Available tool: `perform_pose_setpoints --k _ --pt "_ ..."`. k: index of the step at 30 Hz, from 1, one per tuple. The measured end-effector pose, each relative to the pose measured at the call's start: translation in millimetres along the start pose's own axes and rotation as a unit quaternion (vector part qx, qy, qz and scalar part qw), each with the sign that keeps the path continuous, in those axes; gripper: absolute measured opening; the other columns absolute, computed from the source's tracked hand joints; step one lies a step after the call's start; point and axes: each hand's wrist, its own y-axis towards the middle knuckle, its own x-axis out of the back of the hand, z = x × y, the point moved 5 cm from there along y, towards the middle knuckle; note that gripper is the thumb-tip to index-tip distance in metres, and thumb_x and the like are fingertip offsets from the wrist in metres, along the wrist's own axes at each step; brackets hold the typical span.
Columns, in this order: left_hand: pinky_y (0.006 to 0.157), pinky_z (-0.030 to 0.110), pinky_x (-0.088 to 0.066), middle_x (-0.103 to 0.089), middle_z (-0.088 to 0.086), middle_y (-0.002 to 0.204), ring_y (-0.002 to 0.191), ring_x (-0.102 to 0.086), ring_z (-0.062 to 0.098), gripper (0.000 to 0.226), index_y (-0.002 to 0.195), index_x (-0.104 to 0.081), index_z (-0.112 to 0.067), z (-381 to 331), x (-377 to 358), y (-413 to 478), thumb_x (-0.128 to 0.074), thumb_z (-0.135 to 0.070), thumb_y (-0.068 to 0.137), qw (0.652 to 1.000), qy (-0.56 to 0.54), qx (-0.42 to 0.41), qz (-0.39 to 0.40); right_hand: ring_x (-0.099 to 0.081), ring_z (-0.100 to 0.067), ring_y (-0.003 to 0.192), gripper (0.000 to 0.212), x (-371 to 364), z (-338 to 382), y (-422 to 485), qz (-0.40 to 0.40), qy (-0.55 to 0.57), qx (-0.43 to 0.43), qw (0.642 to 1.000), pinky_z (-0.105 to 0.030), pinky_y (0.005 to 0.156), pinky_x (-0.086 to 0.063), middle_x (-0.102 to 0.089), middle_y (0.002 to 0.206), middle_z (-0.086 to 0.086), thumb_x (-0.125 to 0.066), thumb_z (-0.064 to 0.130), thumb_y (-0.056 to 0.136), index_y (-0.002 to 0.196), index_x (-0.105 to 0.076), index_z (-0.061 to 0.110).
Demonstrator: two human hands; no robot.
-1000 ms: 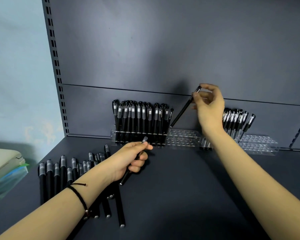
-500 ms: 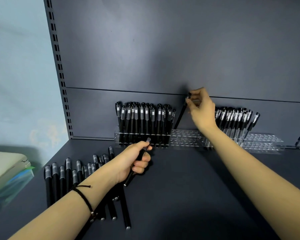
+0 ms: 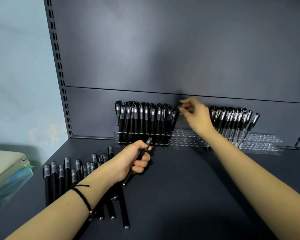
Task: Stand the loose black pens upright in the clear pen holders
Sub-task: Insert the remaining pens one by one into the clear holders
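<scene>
Right hand (image 3: 195,115) pinches the top of a slim black pen (image 3: 173,121) leaning into the clear perforated acrylic holder (image 3: 185,140), left hand (image 3: 135,159) grips a second black pen (image 3: 142,154) in front of it; a missed hole may topple the standing pens (image 3: 142,118).

Loose pens (image 3: 66,174) partly under left forearm (image 3: 62,210); right fingertips (image 3: 185,102) blurred.

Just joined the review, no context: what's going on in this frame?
A person is loading pens into clear racks on a dark shelf. The right hand pinches the top of a slanted pen, its lower end at the left holder, next to the standing pens. The left hand grips a second pen. More loose pens lie flat on the shelf. The right holder is partly filled.
</scene>
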Motion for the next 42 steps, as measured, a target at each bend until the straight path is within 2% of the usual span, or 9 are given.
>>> perform_pose_setpoints --k 4,10,15,19,21,24,26,36,42 --pt "0.037 0.017 -0.017 -0.041 -0.002 0.058 0.041 -0.026 0.007 0.013 0.098 -0.049 -0.012 -1.1 -0.6 0.1 -0.037 -0.017 0.098 1.0 0.004 -0.026 -0.006 -0.052 -0.002 0.074 0.028 -16.4 -0.5 -5.0 0.079 -0.045 -0.01 0.996 -0.019 0.08 -0.04 -0.06 0.106 -0.004 -0.057 0.018 0.095 0.123 -0.064 0.02" --pt "0.04 0.017 -0.02 -0.045 -0.003 0.061 0.046 -0.029 0.007 0.025 0.121 -0.058 -0.026 -10.2 -5.5 -3.1 -0.041 -0.033 0.103 0.993 0.003 -0.115 0.015 -0.055 -0.012 0.074 0.014 -13.9 39.0 -30.4 -0.04 -0.021 0.052 0.998 -0.024 0.072 -0.044 -0.063 0.092 -0.001 -0.057 0.019 0.094 0.102 -0.068 0.02" --pt "0.045 0.019 -0.018 -0.048 -0.002 0.066 0.051 -0.032 0.006 0.025 0.115 -0.061 -0.017 -19.1 -8.3 -7.8 -0.043 -0.029 0.102 0.979 0.025 -0.202 0.01 -0.061 0.001 0.076 0.009 -39.7 65.4 -57.2 0.161 0.133 0.013 0.978 -0.017 0.067 -0.049 -0.07 0.082 0.014 -0.062 0.022 0.093 0.093 -0.071 0.024" --pt "0.051 0.02 -0.033 -0.061 -0.001 0.075 0.058 -0.045 0.005 0.025 0.107 -0.063 -0.012 -20.5 -11.5 -10.1 -0.042 -0.024 0.102 0.972 0.052 -0.229 -0.016 -0.068 -0.007 0.082 0.011 -37.6 66.5 -60.0 0.174 0.277 -0.063 0.943 -0.023 0.068 -0.055 -0.074 0.086 0.002 -0.061 0.015 0.093 0.099 -0.07 0.013" --pt "0.068 0.026 -0.043 -0.069 -0.002 0.091 0.075 -0.056 0.006 0.019 0.106 -0.064 -0.02 -17.8 -7.9 -10.1 -0.047 -0.027 0.101 0.934 0.243 -0.246 -0.093 -0.07 -0.01 0.079 0.009 -27.3 63.3 -51.4 0.119 0.315 -0.081 0.938 -0.022 0.063 -0.055 -0.074 0.082 0.0 -0.06 0.012 0.093 0.099 -0.066 0.014" --pt "0.106 0.04 -0.028 -0.047 -0.014 0.143 0.13 -0.036 0.01 0.051 0.139 -0.044 -0.033 -2.6 -9.2 -9.2 -0.045 -0.057 0.094 0.73 0.642 -0.196 -0.128 -0.067 -0.016 0.069 0.016 2.7 50.6 -31.7 -0.031 0.275 -0.057 0.959 -0.023 0.052 -0.053 -0.07 0.073 -0.004 -0.062 0.01 0.092 0.099 -0.057 0.024" --pt "0.113 0.047 -0.013 -0.019 -0.015 0.159 0.145 -0.012 0.016 0.072 0.15 -0.023 -0.04 4.9 -12.2 -10.8 -0.028 -0.073 0.086 0.664 0.722 -0.163 -0.107 -0.065 -0.018 0.068 0.016 19.2 44.6 -21.9 -0.092 0.189 -0.016 0.978 -0.029 0.052 -0.053 -0.069 0.076 -0.006 -0.065 0.014 0.091 0.099 -0.056 0.026" --pt "0.117 0.053 -0.007 -0.007 -0.009 0.163 0.149 -0.005 0.019 0.061 0.151 -0.012 -0.046 14.3 -13.4 -8.6 -0.022 -0.067 0.094 0.651 0.753 -0.074 -0.054 -0.065 -0.017 0.068 0.014 13.2 19.6 1.8 -0.121 0.056 0.024 0.991 -0.045 0.066 -0.058 -0.065 0.074 0.008 -0.068 0.023 0.089 0.095 -0.055 0.022" --pt "0.117 0.053 -0.01 -0.009 -0.011 0.163 0.149 -0.007 0.019 0.061 0.15 -0.013 -0.047 13.8 -11.5 -8.1 -0.022 -0.068 0.094 0.645 0.758 -0.082 -0.054 -0.067 -0.02 0.073 0.012 -15.4 -0.2 -7.2 -0.003 -0.001 0.001 1.0 -0.047 0.065 -0.058 -0.066 0.08 0.002 -0.066 0.023 0.09 0.1 -0.061 0.019"
